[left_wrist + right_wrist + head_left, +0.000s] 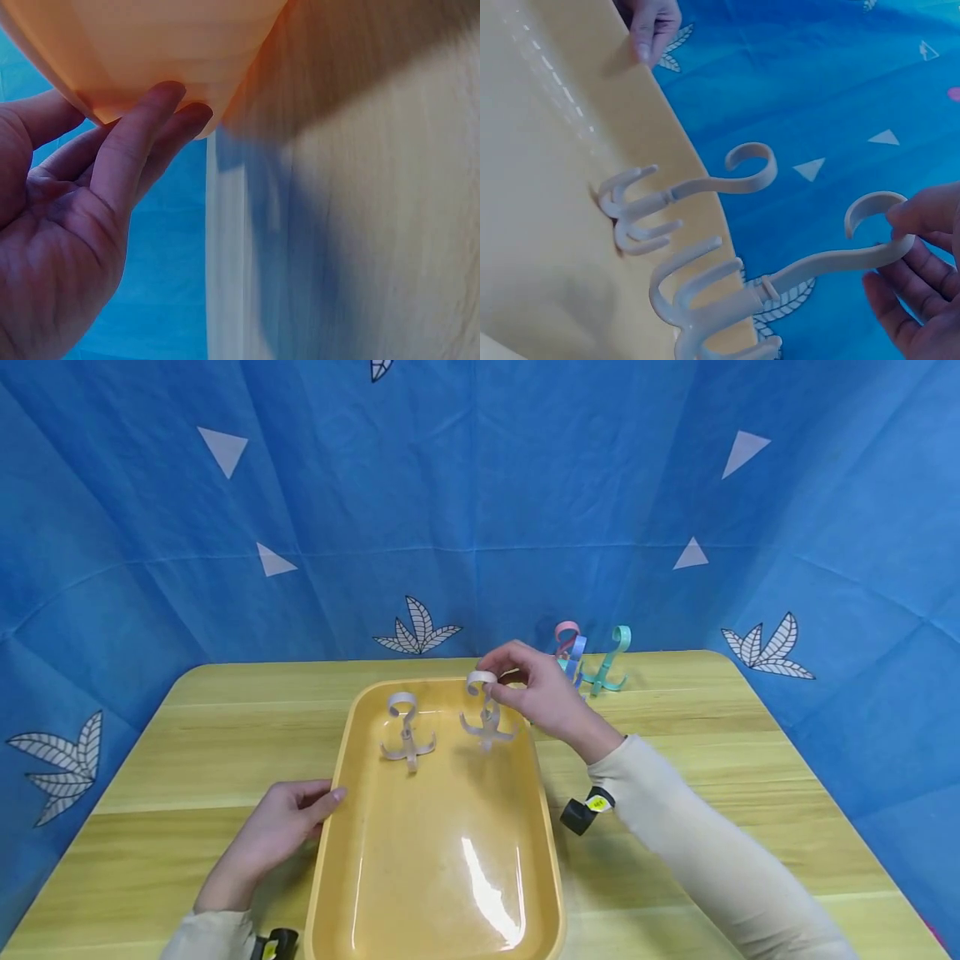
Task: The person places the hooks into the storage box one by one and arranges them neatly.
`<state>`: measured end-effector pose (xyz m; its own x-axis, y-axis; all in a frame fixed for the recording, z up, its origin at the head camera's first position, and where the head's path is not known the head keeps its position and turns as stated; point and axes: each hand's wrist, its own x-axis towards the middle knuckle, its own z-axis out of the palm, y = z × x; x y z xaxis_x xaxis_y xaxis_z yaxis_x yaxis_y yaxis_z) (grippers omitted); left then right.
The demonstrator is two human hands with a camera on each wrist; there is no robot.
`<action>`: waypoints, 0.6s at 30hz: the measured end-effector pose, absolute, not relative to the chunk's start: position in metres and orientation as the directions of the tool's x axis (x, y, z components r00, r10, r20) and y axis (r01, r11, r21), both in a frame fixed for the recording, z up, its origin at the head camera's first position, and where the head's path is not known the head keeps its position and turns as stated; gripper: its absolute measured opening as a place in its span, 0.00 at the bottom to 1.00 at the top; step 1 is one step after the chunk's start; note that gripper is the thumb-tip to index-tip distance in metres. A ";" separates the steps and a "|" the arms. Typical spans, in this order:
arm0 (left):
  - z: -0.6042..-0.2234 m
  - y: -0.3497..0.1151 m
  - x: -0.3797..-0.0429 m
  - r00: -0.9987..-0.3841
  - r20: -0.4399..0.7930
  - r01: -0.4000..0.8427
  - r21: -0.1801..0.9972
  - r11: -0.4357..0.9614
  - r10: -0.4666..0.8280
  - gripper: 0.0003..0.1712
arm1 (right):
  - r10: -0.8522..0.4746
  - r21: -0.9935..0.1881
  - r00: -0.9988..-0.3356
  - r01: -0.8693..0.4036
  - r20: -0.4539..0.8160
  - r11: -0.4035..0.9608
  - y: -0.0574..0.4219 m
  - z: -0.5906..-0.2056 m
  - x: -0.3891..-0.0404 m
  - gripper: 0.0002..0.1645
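Note:
My right hand (534, 689) pinches the curved top of a white rotating claw hook (490, 720) between thumb and fingers, over the far right part of the yellow tray (420, 852). In the right wrist view, the held hook (832, 262) has its several prongs pointing away from the hand. A second white claw hook (408, 745) stands upright on its prongs in the tray's far left part. My left hand (288, 817) grips the tray's left rim, thumb over the edge; in the left wrist view its fingers (124, 154) lie against the tray's outer wall.
Beyond my right hand, at the table's back edge, stand a green claw hook (607, 664), a blue one (574, 658) and a pink one (567, 633), partly hidden by the hand. A blue patterned cloth (480, 510) hangs behind the wooden table (712, 760).

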<state>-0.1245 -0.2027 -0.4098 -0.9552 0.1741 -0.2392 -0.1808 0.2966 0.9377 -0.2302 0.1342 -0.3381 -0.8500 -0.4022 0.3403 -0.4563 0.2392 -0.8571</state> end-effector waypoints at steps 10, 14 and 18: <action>-0.411 -0.204 -0.121 -0.962 -0.229 -0.170 0.927 0.333 0.147 0.27 | -0.425 -0.891 -0.864 -0.391 0.270 0.229 0.123 -0.355 -0.234 0.11; -0.413 -0.204 -0.121 -0.965 -0.227 -0.169 0.922 0.347 0.134 0.25 | -0.422 -0.913 -0.878 -0.343 0.227 0.223 0.124 -0.361 -0.234 0.11; -0.414 -0.205 -0.122 -0.966 -0.209 -0.142 0.920 0.364 0.151 0.26 | -0.405 -0.922 -0.889 -0.321 0.213 0.219 0.128 -0.368 -0.236 0.11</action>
